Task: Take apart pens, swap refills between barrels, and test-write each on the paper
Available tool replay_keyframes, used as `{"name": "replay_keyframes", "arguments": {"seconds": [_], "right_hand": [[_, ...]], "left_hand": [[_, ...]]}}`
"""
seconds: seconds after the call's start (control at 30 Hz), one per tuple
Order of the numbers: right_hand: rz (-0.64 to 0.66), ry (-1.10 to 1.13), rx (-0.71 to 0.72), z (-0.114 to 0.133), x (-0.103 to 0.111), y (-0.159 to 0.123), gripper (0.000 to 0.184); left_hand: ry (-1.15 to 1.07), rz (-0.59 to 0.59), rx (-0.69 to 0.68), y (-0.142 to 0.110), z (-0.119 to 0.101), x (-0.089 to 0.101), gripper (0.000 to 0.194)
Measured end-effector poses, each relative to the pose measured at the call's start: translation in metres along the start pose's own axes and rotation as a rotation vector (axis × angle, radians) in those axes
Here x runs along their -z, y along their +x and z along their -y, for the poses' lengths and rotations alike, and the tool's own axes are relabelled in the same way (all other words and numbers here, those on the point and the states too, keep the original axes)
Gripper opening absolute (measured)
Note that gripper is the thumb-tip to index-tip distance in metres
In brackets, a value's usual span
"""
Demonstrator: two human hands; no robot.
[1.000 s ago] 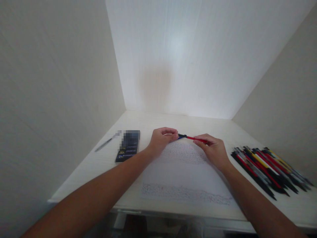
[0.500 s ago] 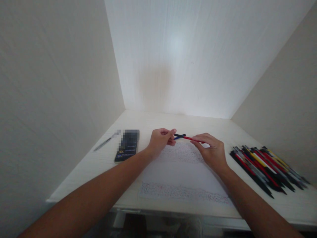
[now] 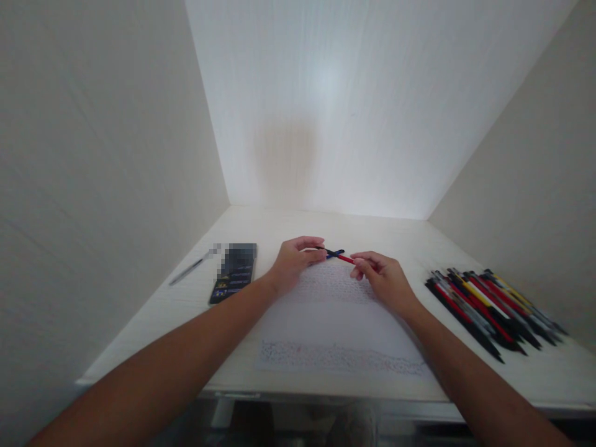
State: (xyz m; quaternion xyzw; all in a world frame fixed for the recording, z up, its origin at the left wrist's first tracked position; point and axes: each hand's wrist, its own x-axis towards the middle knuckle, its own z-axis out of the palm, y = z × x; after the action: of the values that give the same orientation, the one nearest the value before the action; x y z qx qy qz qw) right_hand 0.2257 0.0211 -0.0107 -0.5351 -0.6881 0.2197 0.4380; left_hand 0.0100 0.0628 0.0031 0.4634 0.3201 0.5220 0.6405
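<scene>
My left hand (image 3: 294, 261) and my right hand (image 3: 379, 276) meet over a sheet of paper (image 3: 336, 323) covered with scribbled lines. Between them I hold a red pen (image 3: 343, 257) with a dark tip section. The right hand's fingers pinch the red barrel, and the left hand's curled fingers pinch the dark blue-black end piece (image 3: 329, 252). Both hands rest just above the paper's far half.
A pile of several pens (image 3: 488, 304) in red, black and yellow lies on the white desk (image 3: 177, 310) at the right. A dark flat packet (image 3: 233, 273) and a single grey pen (image 3: 189, 269) lie at the left. Walls close in on three sides.
The hands have drawn closer together and slightly left. The dark end piece sits at an angle to the red barrel, where a second ago they formed one straight line.
</scene>
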Motion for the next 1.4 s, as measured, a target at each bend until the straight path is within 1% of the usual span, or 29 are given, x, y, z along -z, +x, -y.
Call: {"name": "replay_keyframes", "arguments": {"seconds": [0.07, 0.13, 0.2, 0.27, 0.37, 0.43, 0.5, 0.57, 0.63, 0.7, 0.77, 0.83, 0.9, 0.93, 1.0, 1.07, 1.1, 1.17, 1.2, 1.23, 1.27, 1.3, 1.4], "right_hand": [[0.010, 0.032, -0.014, 0.000, -0.002, 0.000, 0.025], [-0.006, 0.025, -0.022, 0.002, -0.004, -0.001, 0.021], [-0.028, -0.045, -0.010, 0.005, -0.005, -0.003, 0.020], [-0.046, -0.160, 0.046, 0.010, -0.007, -0.006, 0.020], [-0.038, -0.290, 0.143, 0.018, -0.007, -0.010, 0.021], [-0.013, -0.307, 0.156, 0.021, -0.007, -0.011, 0.023], [0.052, -0.244, 0.129, 0.022, -0.007, -0.011, 0.030], [0.164, -0.101, 0.066, 0.019, -0.008, -0.009, 0.037], [0.255, 0.042, 0.000, 0.016, -0.010, -0.007, 0.040], [0.261, 0.096, -0.030, 0.013, -0.013, -0.006, 0.038], [0.208, 0.078, -0.025, 0.013, -0.014, -0.006, 0.029], [0.154, 0.011, -0.010, 0.015, -0.015, -0.008, 0.019], [0.115, -0.091, 0.020, 0.018, -0.014, -0.009, 0.015], [0.098, -0.143, 0.042, 0.020, -0.012, -0.010, 0.017], [0.084, -0.201, 0.090, 0.022, -0.010, -0.010, 0.025], [0.137, -0.137, 0.108, 0.024, -0.008, -0.011, 0.034], [0.204, -0.056, 0.091, 0.024, -0.007, -0.011, 0.038], [0.381, 0.154, 0.011, 0.025, -0.009, -0.011, 0.044], [0.444, 0.244, -0.037, 0.025, -0.010, -0.011, 0.046], [0.468, 0.297, -0.071, 0.025, -0.012, -0.011, 0.044], [0.445, 0.312, -0.080, 0.025, -0.013, -0.011, 0.040], [0.381, 0.298, -0.068, 0.025, -0.015, -0.010, 0.034], [0.133, 0.139, 0.010, 0.024, -0.018, -0.009, 0.016]], "left_hand": [[-0.147, 0.025, -0.012, 0.001, 0.002, -0.001, 0.025], [-0.229, 0.040, -0.033, 0.003, 0.006, -0.001, 0.023], [-0.238, 0.046, -0.045, 0.005, 0.011, -0.001, 0.019], [-0.229, 0.048, -0.044, 0.006, 0.014, -0.002, 0.018], [-0.217, 0.031, -0.034, 0.006, 0.015, -0.002, 0.021], [-0.195, 0.061, -0.033, 0.005, 0.014, -0.001, 0.022], [-0.166, 0.145, -0.046, 0.005, 0.011, 0.001, 0.021], [-0.149, 0.239, -0.064, 0.005, 0.008, 0.002, 0.020], [-0.146, 0.280, -0.081, 0.005, 0.006, 0.003, 0.021], [-0.134, 0.255, -0.094, 0.004, 0.006, 0.001, 0.023], [-0.112, 0.177, -0.119, 0.003, 0.008, -0.003, 0.025], [-0.086, 0.089, -0.145, 0.001, 0.009, -0.008, 0.025], [-0.070, 0.038, -0.163, -0.002, 0.009, -0.012, 0.024], [-0.063, 0.039, -0.166, -0.003, 0.009, -0.013, 0.023], [-0.049, 0.090, -0.164, -0.004, 0.006, -0.013, 0.024], [-0.040, 0.184, -0.156, -0.004, 0.002, -0.011, 0.025], [-0.041, 0.237, -0.145, -0.004, 0.000, -0.010, 0.026], [-0.055, 0.323, -0.119, -0.003, -0.004, -0.007, 0.029], [-0.063, 0.344, -0.110, -0.003, -0.005, -0.007, 0.030], [-0.067, 0.343, -0.107, -0.003, -0.006, -0.007, 0.031], [-0.062, 0.319, -0.111, -0.003, -0.006, -0.007, 0.031], [-0.048, 0.275, -0.123, -0.004, -0.005, -0.008, 0.030], [0.027, 0.119, -0.176, -0.007, -0.002, -0.013, 0.026]]}}
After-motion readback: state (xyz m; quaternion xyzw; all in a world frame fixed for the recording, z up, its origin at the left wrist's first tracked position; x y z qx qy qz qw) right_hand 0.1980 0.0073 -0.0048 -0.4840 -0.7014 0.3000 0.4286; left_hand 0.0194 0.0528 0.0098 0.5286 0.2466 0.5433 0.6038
